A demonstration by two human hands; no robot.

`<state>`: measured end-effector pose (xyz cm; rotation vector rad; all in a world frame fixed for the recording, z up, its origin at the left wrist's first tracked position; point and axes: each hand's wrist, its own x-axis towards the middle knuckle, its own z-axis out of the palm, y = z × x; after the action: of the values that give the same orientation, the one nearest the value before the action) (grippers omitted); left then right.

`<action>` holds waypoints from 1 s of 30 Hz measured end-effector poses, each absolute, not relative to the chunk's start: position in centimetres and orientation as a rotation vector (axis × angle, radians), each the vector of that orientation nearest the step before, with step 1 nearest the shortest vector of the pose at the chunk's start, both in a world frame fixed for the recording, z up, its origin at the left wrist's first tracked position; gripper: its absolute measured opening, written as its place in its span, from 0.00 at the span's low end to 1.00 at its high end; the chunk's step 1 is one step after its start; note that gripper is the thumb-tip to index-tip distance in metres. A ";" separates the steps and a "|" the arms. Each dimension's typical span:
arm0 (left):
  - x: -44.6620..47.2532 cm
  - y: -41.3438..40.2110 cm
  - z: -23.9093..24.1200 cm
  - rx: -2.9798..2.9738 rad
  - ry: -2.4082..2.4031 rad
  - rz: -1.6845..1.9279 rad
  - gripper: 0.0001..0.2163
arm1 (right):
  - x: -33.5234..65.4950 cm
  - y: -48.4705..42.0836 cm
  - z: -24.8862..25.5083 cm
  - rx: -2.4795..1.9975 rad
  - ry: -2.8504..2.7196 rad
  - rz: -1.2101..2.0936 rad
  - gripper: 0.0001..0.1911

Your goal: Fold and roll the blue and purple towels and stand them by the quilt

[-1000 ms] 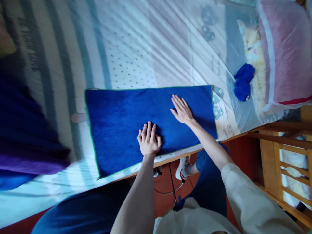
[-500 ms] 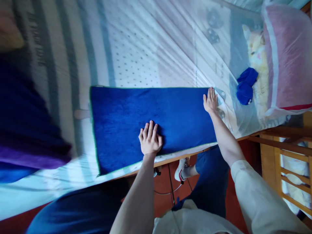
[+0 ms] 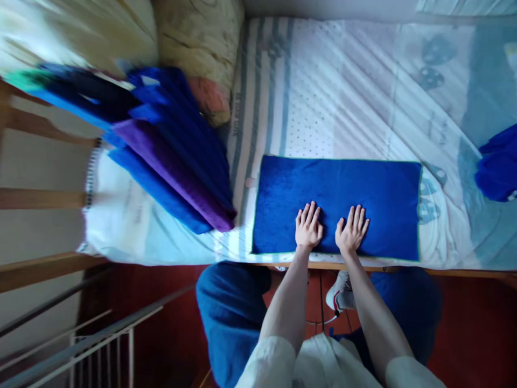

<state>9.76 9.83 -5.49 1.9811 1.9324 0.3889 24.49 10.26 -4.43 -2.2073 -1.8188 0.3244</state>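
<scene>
A blue towel (image 3: 379, 183) with a thin green edge lies spread flat along the front of the bed. My left hand (image 3: 309, 226) rests palm down on its near middle, fingers stretched out. To the right of it, my right hand (image 3: 352, 230) also presses flat on the towel, fingers apart. Neither hand grips anything. The towel's corners all show, and its surface looks mostly smooth.
Blue and purple folded cloths (image 3: 173, 167) are piled to the left on the patterned sheet (image 3: 363, 97). Behind them stands a yellowish pillow (image 3: 197, 48). A blue cloth bundle (image 3: 498, 164) lies far right. Wooden rails (image 3: 44, 198) close the bed's left end.
My right hand has come from the towel's far right corner to its near middle, beside my left. My view has swung left, bringing the cloth pile fully into sight.
</scene>
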 end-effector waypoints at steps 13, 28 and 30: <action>4.5 20.1 -4.7 2.063 1.888 0.339 0.28 | 24.5 10.9 -4.6 -2.185 -1.745 0.303 0.32; 2.5 13.5 -3.8 1.965 1.963 0.420 0.27 | 24.5 11.0 -4.4 -2.189 -1.730 0.367 0.33; 3.9 8.7 -3.9 1.984 1.928 0.400 0.26 | 24.6 11.0 -4.3 -2.188 -1.738 0.377 0.33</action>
<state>3.89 8.71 -3.94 1.9843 1.9284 0.4000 24.58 10.97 -4.31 -2.1876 -1.7377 0.3773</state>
